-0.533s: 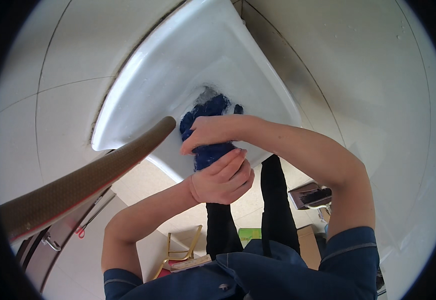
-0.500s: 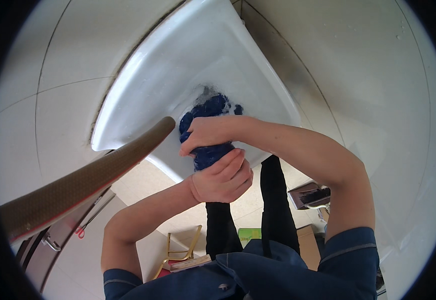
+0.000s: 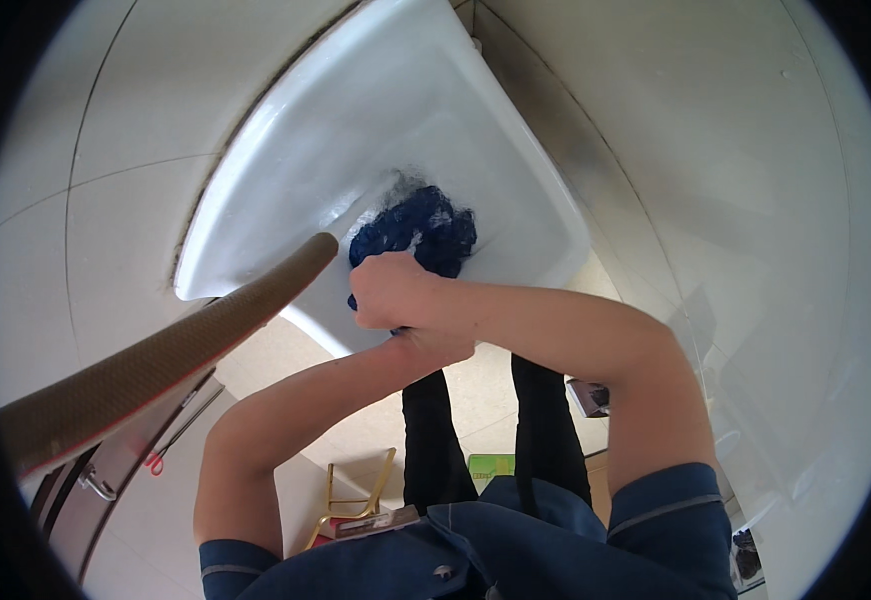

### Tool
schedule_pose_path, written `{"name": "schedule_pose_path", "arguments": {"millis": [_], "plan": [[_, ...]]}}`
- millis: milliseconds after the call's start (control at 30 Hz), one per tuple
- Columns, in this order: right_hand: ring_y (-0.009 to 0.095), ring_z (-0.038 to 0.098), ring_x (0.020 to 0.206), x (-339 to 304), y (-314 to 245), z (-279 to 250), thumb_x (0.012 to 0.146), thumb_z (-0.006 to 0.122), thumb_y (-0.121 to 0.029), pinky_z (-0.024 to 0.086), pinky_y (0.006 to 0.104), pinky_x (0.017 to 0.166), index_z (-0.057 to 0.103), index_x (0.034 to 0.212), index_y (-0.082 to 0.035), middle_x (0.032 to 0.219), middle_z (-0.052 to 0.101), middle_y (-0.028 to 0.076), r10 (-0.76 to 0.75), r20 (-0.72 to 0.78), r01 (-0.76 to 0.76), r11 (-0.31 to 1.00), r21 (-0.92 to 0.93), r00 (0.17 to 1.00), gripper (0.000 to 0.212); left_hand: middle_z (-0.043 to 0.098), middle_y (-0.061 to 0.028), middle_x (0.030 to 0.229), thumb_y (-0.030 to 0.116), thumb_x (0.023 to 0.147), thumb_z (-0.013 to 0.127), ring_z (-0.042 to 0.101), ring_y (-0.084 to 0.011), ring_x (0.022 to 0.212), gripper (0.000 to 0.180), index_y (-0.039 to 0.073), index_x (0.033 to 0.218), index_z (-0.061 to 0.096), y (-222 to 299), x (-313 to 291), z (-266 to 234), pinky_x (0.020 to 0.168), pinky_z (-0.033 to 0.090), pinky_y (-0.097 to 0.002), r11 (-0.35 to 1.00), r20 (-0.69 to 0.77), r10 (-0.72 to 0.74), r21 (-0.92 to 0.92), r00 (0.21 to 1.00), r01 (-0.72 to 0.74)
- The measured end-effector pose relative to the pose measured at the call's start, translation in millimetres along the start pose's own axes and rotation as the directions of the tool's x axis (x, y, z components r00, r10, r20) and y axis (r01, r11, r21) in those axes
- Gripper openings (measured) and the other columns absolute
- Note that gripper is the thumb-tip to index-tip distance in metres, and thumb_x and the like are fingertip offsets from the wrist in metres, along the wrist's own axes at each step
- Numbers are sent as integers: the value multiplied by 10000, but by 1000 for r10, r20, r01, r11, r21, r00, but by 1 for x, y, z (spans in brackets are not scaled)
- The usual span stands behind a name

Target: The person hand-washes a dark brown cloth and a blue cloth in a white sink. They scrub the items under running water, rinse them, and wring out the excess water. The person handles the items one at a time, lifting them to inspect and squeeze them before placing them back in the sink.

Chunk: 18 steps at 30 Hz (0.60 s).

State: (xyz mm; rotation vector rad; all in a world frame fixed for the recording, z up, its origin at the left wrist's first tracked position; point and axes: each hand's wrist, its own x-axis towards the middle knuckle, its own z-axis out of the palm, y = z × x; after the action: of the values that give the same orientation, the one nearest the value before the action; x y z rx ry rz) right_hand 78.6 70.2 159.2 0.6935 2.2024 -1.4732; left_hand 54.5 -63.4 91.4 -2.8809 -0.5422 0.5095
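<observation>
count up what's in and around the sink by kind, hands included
white sink: 1
dark blue cloth, bunched in the basin: 1
brown tube reaching over the sink's edge: 1
hands on the cloth: 2, right hand in a closed grip on it, left hand mostly hidden beneath
yellow stool on the floor: 1
total: 6

The sink looks like glossy white ceramic — smooth, wet-shiny. The dark blue cloth is soft, crumpled, soaked fabric. The wall tiles are smooth, pale — faintly glossy.
</observation>
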Motion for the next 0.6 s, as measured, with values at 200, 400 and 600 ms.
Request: {"name": "schedule_pose_path", "arguments": {"millis": [200, 400, 600], "plan": [[332, 681, 824, 5, 3, 30, 760, 622, -271, 527, 441, 744, 711, 796, -17, 821, 694, 180, 16, -150, -21, 999, -33, 989, 271, 660, -87, 952, 150, 759, 582, 617, -285, 971, 141, 55, 838, 649, -6, -9, -6, 929, 473, -442, 999, -30, 33, -36, 999, -34], [283, 670, 834, -14, 2, 14, 795, 604, -351, 499, 392, 761, 719, 816, -46, 823, 695, 143, 228, -308, -145, 952, 271, 924, 327, 658, -92, 982, 107, 778, 588, 617, -288, 976, 113, 51, 858, 645, -53, -24, -50, 937, 473, -434, 970, -93, 69, -228, 993, -88], [162, 609, 920, -153, 15, -47, 942, 509, -324, 446, 286, 873, 705, 959, -55, 970, 682, 78, 425, -597, 274, 608, 745, 681, 333, 654, -83, 1009, 12, 803, 578, 618, -263, 977, 111, 50, 888, 638, -121, -65, -159, 958, 465, -405, 458, -348, -725, -888, 595, 39]]}}
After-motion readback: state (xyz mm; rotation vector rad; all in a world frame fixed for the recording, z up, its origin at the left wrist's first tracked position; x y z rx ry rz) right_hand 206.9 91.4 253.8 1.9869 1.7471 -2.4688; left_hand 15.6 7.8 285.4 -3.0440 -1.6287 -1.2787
